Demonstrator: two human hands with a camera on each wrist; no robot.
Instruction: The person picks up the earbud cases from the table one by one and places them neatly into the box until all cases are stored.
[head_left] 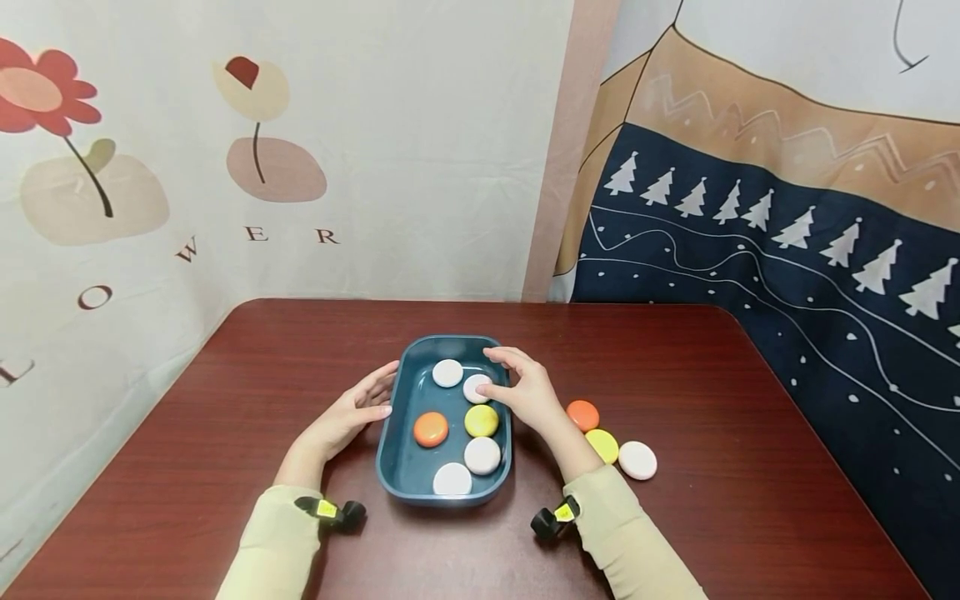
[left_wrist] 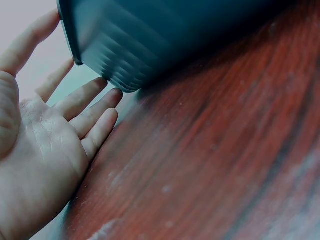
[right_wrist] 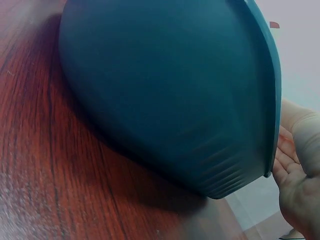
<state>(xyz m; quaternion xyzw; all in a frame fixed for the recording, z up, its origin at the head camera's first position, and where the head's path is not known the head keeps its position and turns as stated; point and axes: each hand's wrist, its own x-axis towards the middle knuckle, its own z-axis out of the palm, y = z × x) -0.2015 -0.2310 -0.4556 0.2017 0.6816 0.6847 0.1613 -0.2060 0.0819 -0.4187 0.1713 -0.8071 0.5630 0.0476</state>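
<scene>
A dark blue rectangular tray (head_left: 397, 467) stands on the table with several glossy round discs in it. Its orange disc (head_left: 431, 429) lies left of the yellow disc (head_left: 482, 421); white discs lie nearer and farther. At the left rim, my left hand (head_left: 345, 421) has its thumb and fingers spread, fingertips right at the tray wall (left_wrist: 130, 45). My right hand (head_left: 528, 392) reaches over the right rim. Its thumb tip overlaps a white disc (head_left: 474, 388) inside, while the index finger extends apart from it near the far right corner. The tray wall partly hides this hand in the right wrist view.
On the reddish-brown wooden table (head_left: 712, 517), right of the tray, lie an orange disc (head_left: 582, 415), a yellow disc (head_left: 602, 446) and a white disc (head_left: 637, 460). The right forearm passes close beside them. Printed cloths (head_left: 420, 167) hang behind the table's far edge.
</scene>
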